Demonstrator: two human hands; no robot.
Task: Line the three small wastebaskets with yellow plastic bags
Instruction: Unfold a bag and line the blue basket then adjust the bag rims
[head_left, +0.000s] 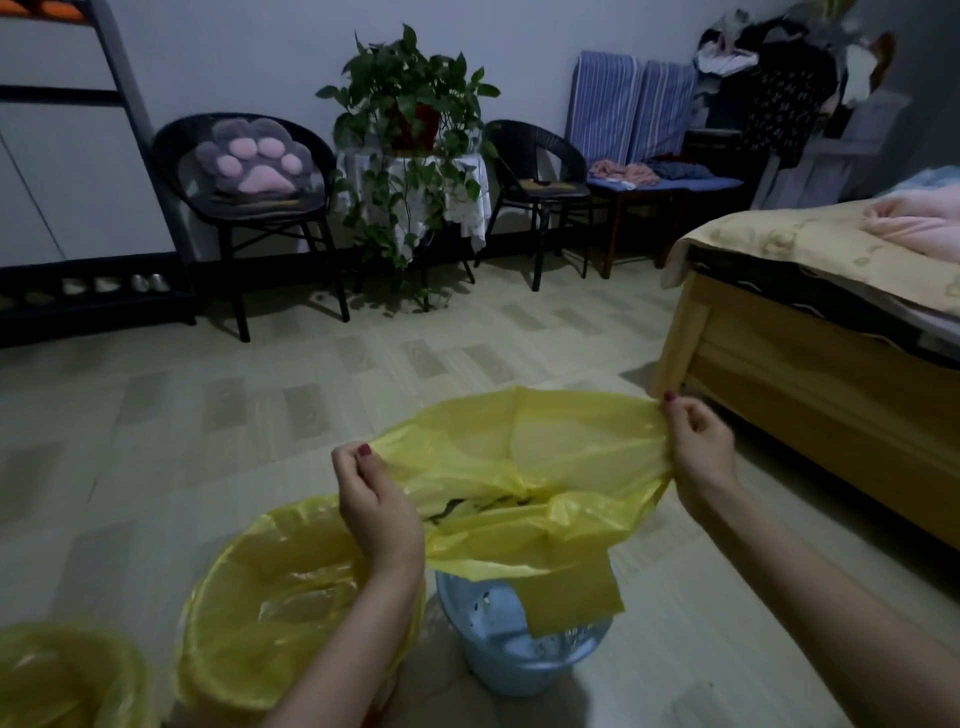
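— How far along are we?
— Two wastebaskets, near left (67, 675) and beside it (270, 597), already wear yellow liners. The blue wastebasket (498, 639) remains bare.
— And the yellow bag (519, 467)?
— We hold it stretched open just above that basket, left hand (374, 504) and right hand (701, 447) each pinching its rim, forearms extended.

Three wastebaskets stand on the floor: two already lined in yellow, a near-left one (57, 675) and a middle one (270, 597), and one bare blue wastebasket (519, 649). One more yellow bag (519, 467) is held open by two hands, left (376, 512) and right (701, 447). Behind: two black chairs, one potted plant (410, 104), one bed (831, 312).
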